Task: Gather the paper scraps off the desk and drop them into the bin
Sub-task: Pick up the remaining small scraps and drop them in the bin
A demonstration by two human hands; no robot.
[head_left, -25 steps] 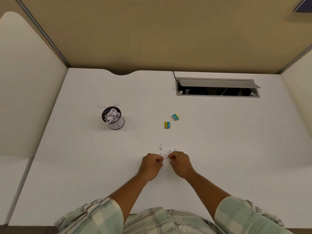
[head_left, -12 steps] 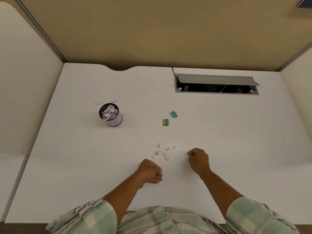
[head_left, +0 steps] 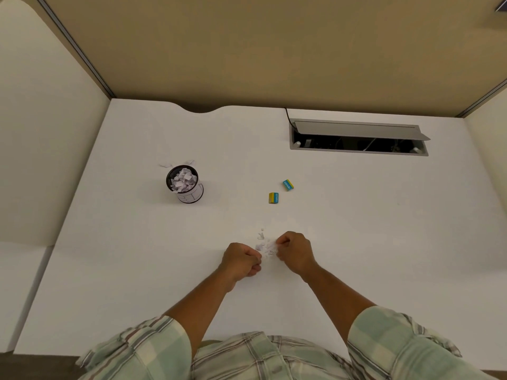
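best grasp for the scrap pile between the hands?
Probably a two-sided scoop: the paper scraps lie flat, loose and tiny, so no single piece suits pinching. Bring left hand and right hand inward along the desk, bunching them, then lift the clump.

white scraps (head_left: 264, 246) mid-desk, bin (head_left: 184, 183) full, upright

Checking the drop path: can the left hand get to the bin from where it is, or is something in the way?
Probably yes. The left hand sits curled by the paper scraps, and the desk between it and the bin is bare. The bin's mouth is open, though already heaped with scraps. Both small blue-and-yellow boxes lie off to the right.
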